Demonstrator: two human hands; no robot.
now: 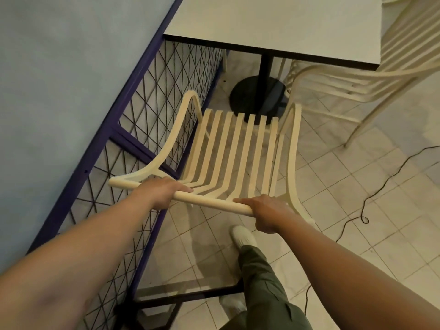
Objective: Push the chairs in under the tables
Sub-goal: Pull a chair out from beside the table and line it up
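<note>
Pale grey laminate tops the table (273, 22), the biggest thing in view, standing on a black pedestal (258, 96) against the mesh partition (152, 110) on the left. Next in size is the cream slatted chair (234, 151), set on the tiled floor (345, 191) directly facing the table's near edge; its seat front sits close to the pedestal base but not yet under the top. A second chair (371, 77) of the same make stands at the table's right side. The chair in hand looks to be bent tubing and flat slats, so probably stiff and fairly light, likely to slide on tile rather than needing a lift, though the feet may catch in the grout lines. The round top rail (181, 197) is the natural place to hold it, wide apart for steering. Both hands are there: the left hand (164, 189) is closed over the rail near its left end, and the right hand (266, 213) is wrapped round the rail's right end, fingers curled under and thumb lying along the top
</note>
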